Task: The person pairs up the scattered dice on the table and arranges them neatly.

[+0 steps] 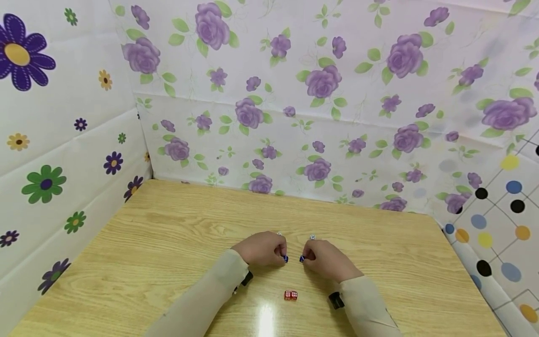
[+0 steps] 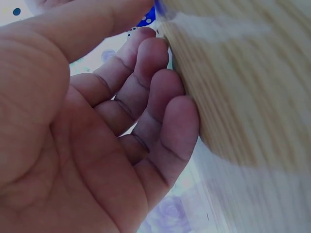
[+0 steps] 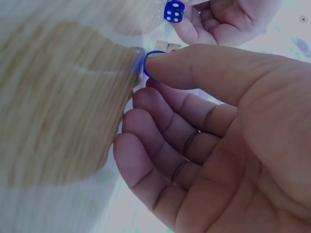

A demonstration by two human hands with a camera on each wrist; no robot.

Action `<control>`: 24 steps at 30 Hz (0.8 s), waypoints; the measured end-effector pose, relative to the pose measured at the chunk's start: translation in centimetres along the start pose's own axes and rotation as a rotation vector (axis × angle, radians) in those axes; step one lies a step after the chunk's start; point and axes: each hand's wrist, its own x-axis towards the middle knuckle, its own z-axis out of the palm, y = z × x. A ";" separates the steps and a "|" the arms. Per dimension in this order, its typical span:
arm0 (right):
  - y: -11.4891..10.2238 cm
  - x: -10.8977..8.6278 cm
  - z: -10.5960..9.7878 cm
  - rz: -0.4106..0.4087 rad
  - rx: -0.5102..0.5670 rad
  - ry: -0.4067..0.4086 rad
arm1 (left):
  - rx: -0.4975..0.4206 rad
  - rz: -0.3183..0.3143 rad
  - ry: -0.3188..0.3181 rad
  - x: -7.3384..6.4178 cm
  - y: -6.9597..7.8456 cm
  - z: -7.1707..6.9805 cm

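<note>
My left hand (image 1: pixel 264 249) pinches a blue die (image 1: pixel 286 259) with white pips between thumb and fingertips, low at the tabletop. Facing it, my right hand (image 1: pixel 327 258) pinches a second blue die (image 1: pixel 302 259). A small gap separates the two blue dice. In the right wrist view the thumb covers most of the right blue die (image 3: pixel 147 65), while the left one (image 3: pixel 174 11) shows its pips. Beyond the hands lie two white dice: one (image 1: pixel 280 234) partly hidden behind the left hand, the other (image 1: pixel 312 237) just past the right hand's knuckles.
Two red dice, a left one (image 1: pixel 287 295) and a right one (image 1: pixel 294 295), sit side by side nearer the front. The wooden table (image 1: pixel 189 224) ends at a flowered cloth wall (image 1: pixel 278 140) behind, with patterned cloth on both sides. Black straps circle both wrists.
</note>
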 end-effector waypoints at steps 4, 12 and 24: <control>0.0 0.1 0.2 -0.014 -0.009 0.003 | 0.025 0.014 0.005 0.0 0.1 0.1; -0.2 0.3 0.5 -0.036 -0.011 -0.006 | 0.052 0.018 0.013 0.2 0.3 0.4; -0.5 0.4 0.6 -0.052 -0.004 -0.029 | 0.102 0.028 0.023 0.7 0.0 0.9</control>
